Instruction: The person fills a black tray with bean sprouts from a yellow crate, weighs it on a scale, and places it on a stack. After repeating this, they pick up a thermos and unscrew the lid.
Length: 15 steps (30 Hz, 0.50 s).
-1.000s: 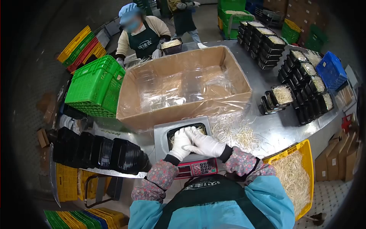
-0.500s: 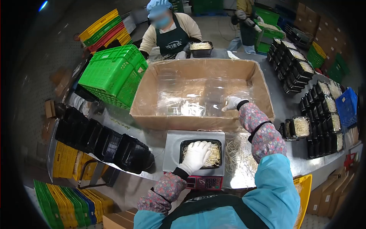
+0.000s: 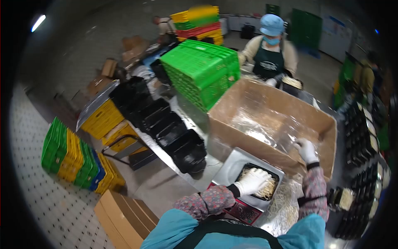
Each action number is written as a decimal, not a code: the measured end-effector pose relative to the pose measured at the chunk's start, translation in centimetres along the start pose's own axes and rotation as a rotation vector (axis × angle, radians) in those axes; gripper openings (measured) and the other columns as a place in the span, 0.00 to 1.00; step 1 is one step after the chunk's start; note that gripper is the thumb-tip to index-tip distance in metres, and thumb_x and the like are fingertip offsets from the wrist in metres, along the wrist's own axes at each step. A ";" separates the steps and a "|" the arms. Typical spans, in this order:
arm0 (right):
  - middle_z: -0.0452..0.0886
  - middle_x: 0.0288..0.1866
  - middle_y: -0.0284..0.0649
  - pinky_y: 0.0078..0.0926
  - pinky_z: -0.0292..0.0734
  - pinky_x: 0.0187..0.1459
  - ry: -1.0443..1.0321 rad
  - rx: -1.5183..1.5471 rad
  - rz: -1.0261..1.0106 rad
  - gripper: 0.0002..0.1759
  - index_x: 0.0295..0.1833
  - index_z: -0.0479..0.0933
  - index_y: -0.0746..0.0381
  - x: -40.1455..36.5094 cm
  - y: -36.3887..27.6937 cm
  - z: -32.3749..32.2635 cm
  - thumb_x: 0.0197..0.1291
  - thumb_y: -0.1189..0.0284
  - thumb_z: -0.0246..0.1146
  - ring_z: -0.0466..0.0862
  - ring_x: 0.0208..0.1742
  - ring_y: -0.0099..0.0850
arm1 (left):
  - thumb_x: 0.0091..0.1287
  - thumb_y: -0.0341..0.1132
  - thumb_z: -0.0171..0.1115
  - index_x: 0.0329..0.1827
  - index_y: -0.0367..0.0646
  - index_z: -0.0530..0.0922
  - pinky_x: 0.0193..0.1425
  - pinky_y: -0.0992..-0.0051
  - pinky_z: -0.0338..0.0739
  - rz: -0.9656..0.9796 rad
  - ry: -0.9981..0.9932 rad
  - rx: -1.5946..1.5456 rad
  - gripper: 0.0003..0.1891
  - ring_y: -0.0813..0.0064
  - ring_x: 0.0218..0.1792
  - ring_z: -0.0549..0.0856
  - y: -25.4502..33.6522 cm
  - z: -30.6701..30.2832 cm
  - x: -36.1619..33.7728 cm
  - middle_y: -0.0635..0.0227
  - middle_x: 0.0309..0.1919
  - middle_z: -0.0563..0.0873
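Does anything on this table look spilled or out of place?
Yes, pale, sprout-like strands lie loose on the metal table, between the scale and the person's right sleeve. They look spilled, since similar strands sit inside the black tray on the scale. I see no clear damage.

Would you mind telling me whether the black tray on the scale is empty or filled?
Filled, at least partly: pale sprouts show in the black tray around the left hand, which hides the rest.

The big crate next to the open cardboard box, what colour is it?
The crate is bright green; the head view shows it best.
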State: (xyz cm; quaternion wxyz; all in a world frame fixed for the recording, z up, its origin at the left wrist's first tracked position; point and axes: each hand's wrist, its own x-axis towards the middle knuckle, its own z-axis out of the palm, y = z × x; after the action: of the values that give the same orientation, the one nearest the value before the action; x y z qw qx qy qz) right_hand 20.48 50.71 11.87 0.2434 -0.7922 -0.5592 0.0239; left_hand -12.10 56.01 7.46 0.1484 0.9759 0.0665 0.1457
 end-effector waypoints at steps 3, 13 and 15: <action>0.84 0.41 0.44 0.31 0.79 0.48 0.297 0.170 -0.045 0.08 0.45 0.85 0.64 -4.6 -4.9 -4.4 0.59 0.77 0.69 0.85 0.44 0.39 | 0.73 0.45 0.56 0.62 0.42 0.78 0.56 0.60 0.71 -0.012 0.035 -0.003 0.20 0.61 0.49 0.80 0.2 0.0 -0.3 0.62 0.48 0.83; 0.82 0.44 0.41 0.28 0.77 0.50 0.541 0.087 -0.255 0.24 0.54 0.85 0.60 -15.0 -17.0 -10.1 0.50 0.87 0.67 0.82 0.48 0.38 | 0.77 0.53 0.50 0.73 0.39 0.67 0.56 0.69 0.77 -0.064 0.364 -0.959 0.31 0.67 0.55 0.82 0.2 -6.3 -0.5 0.56 0.61 0.81; 0.83 0.45 0.41 0.32 0.78 0.50 0.552 0.055 -0.392 0.27 0.55 0.85 0.56 -15.3 -18.9 -10.2 0.47 0.86 0.67 0.83 0.47 0.41 | 0.79 0.60 0.41 0.79 0.39 0.58 0.49 0.66 0.84 -0.382 0.204 -1.647 0.37 0.63 0.52 0.85 0.0 -10.2 0.3 0.48 0.63 0.79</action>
State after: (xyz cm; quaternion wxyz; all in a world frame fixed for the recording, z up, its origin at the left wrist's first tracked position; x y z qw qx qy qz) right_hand 1.40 38.13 25.01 0.4069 -0.6392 -0.6131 -0.2235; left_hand -14.97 58.79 16.89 0.8263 0.5107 0.1161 0.2072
